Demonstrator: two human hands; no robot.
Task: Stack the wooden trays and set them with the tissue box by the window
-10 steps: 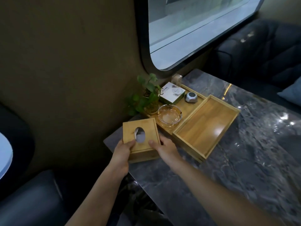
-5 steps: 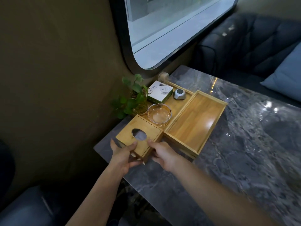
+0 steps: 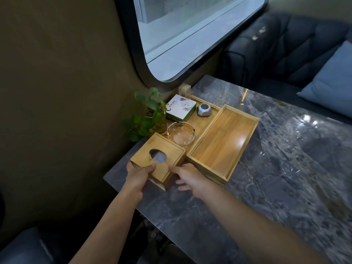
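A wooden tissue box (image 3: pixel 162 151) with an oval hole on top rests on the marble table (image 3: pixel 285 168), at the near end of the wooden trays. My left hand (image 3: pixel 138 175) grips its near left corner. My right hand (image 3: pixel 187 177) touches its near right side with the fingers spread. An empty deep wooden tray (image 3: pixel 222 147) lies just right of the box; it looks like a stack, with a second edge under its near corner. A longer flat tray (image 3: pixel 202 121) by the wall carries small items. The window (image 3: pixel 190 35) is above them.
On the flat tray stand a glass ashtray (image 3: pixel 181 133), a green-and-white box (image 3: pixel 181 109) and a small silver device (image 3: pixel 204 109). A potted plant (image 3: pixel 148 115) sits against the wall. A dark sofa with a blue cushion (image 3: pixel 331 88) is beyond the table.
The tissue box has turned and slid up against the ends of the trays. My right hand has loosened from a grip to a touch on its side.
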